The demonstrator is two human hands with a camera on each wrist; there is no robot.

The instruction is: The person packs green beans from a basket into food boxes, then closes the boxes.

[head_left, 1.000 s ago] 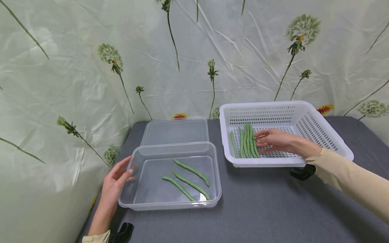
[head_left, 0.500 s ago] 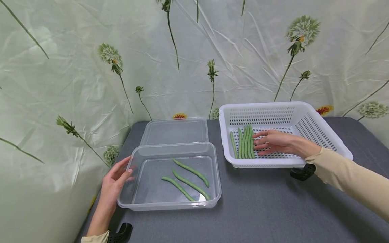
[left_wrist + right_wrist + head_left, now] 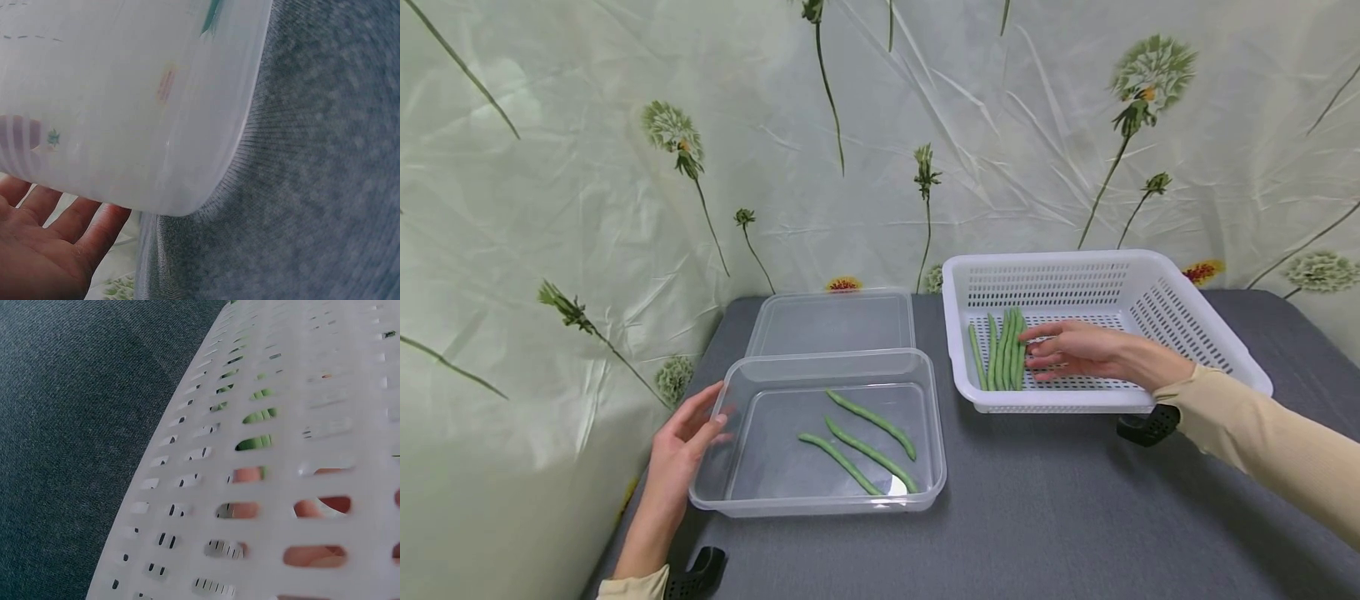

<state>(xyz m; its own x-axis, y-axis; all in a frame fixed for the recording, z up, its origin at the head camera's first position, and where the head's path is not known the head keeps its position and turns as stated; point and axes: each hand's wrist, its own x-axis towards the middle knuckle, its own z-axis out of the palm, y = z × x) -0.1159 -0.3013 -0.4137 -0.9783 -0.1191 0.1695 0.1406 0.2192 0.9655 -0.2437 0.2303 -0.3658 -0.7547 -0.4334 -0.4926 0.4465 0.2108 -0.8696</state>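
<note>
A white slotted basket (image 3: pixel 1195 327) stands at the back right of the table, with several green beans (image 3: pixel 1002 352) lying side by side in its left half. My right hand (image 3: pixel 1067 350) reaches into the basket, its fingers spread flat and touching the rightmost beans. A clear plastic container (image 3: pixel 752 492) sits at the front left with three green beans (image 3: pixel 861 442) inside. My left hand (image 3: pixel 688 437) rests open against its left wall. In the right wrist view the basket's wall (image 3: pixel 262 487) fills the frame; in the left wrist view the container's corner (image 3: pixel 156 125) does.
A clear lid (image 3: pixel 835 323) lies flat behind the container. The table is covered in grey cloth (image 3: pixel 1075 500). A flower-printed sheet (image 3: pixel 587 208) hangs close behind and along the left edge. Black wrist straps (image 3: pixel 1146 427) show under each forearm.
My right hand has shifted slightly left over the beans in the basket, nudging them closer together. The left hand has stayed at the container's wall.
</note>
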